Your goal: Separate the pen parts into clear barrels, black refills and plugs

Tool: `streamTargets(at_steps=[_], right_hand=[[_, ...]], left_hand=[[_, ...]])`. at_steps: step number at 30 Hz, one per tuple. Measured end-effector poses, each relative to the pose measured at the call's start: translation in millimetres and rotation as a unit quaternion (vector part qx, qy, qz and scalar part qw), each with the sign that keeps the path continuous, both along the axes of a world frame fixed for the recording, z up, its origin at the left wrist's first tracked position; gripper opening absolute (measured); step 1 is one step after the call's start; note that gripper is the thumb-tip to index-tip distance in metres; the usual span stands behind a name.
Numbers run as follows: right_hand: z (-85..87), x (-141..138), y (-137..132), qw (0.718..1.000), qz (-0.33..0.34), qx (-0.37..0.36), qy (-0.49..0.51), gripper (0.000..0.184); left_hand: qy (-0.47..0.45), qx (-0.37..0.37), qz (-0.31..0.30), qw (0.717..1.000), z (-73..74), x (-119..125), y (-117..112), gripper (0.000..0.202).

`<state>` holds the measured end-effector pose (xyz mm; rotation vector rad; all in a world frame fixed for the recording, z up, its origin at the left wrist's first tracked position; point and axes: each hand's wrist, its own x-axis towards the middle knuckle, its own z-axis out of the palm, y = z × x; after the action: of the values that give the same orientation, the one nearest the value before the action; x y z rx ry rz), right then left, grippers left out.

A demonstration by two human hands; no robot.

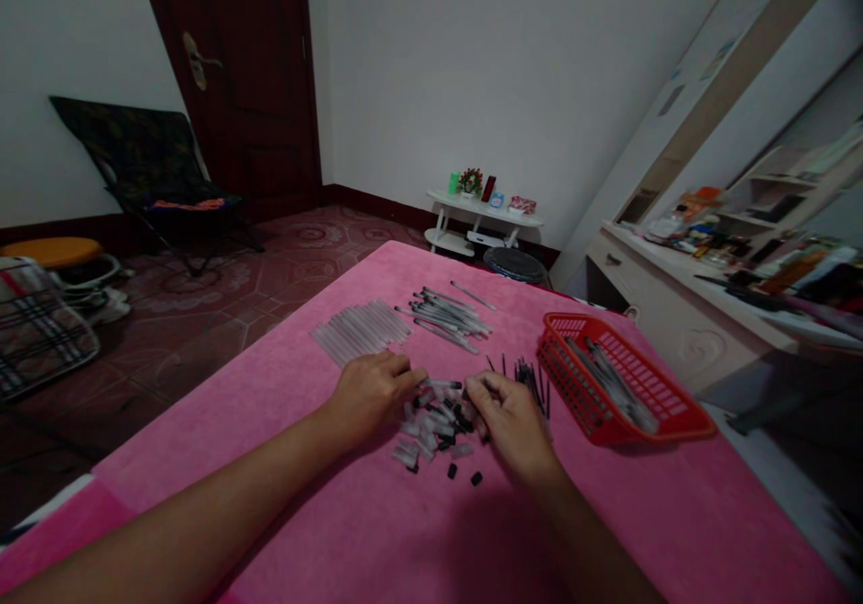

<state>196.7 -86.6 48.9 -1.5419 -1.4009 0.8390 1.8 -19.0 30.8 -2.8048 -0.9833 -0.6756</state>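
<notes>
My left hand (376, 393) rests at the left edge of a loose pile of small clear pen caps (428, 429), its fingers bent and close together. Several short black plugs (462, 420) are mixed into the pile. Across from it, my right hand (511, 413) is closed in a pinch at the pile's right side. What either set of fingertips holds is too small to make out. Between the hands lies a clear piece with a black end (445, 385). Two black plugs (465, 475) sit apart, nearer me.
Beyond my left hand lies a row of clear tubes (360, 330). Grey pens with dark ends (449, 316) are heaped beside it. Thin black refills (532, 381) lie behind my right hand. A red basket (630, 379) holding more pens stands at the right on the pink cloth (324, 532).
</notes>
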Motion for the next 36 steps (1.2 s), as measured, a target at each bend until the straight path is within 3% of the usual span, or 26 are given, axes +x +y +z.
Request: streamTargets(at_steps=[6, 11, 19, 22, 29, 32, 36], right_hand=[[-5.2, -0.8, 1.2, 0.999, 0.004, 0.01, -0.042, 0.035], [-8.0, -1.4, 0.8, 0.996, -0.002, 0.03, -0.086, 0.007], [-6.9, 1.3, -0.7, 0.988, 0.009, 0.039, -0.152, 0.028], [-7.3, 1.4, -0.4, 0.986, 0.005, 0.051, -0.158, 0.009], [-4.4, -0.3, -2.8, 0.979, 0.006, 0.034, -0.202, 0.025], [-4.6, -0.6, -2.9, 0.98, -0.003, 0.047, -0.194, 0.011], [-5.5, -0.1, -3.1, 0.98, -0.012, 0.022, -0.199, 0.019]], left_hand=[[0.031, 0.018, -0.006, 0.999, -3.4, 0.6, -0.5, 0.016], [0.052, 0.019, -0.011, 0.998, -6.6, -0.5, 1.5, 0.018], [0.054, 0.025, -0.009, 0.998, -4.7, -0.2, 1.3, 0.015], [0.055, 0.024, -0.011, 0.998, -4.4, -0.3, 1.2, 0.014], [0.053, 0.012, -0.018, 0.998, -4.8, -0.1, 1.3, 0.018], [0.052, 0.013, -0.019, 0.998, -4.4, -0.2, 1.2, 0.018], [0.056, 0.01, -0.019, 0.998, -3.7, -0.5, 1.4, 0.015]])
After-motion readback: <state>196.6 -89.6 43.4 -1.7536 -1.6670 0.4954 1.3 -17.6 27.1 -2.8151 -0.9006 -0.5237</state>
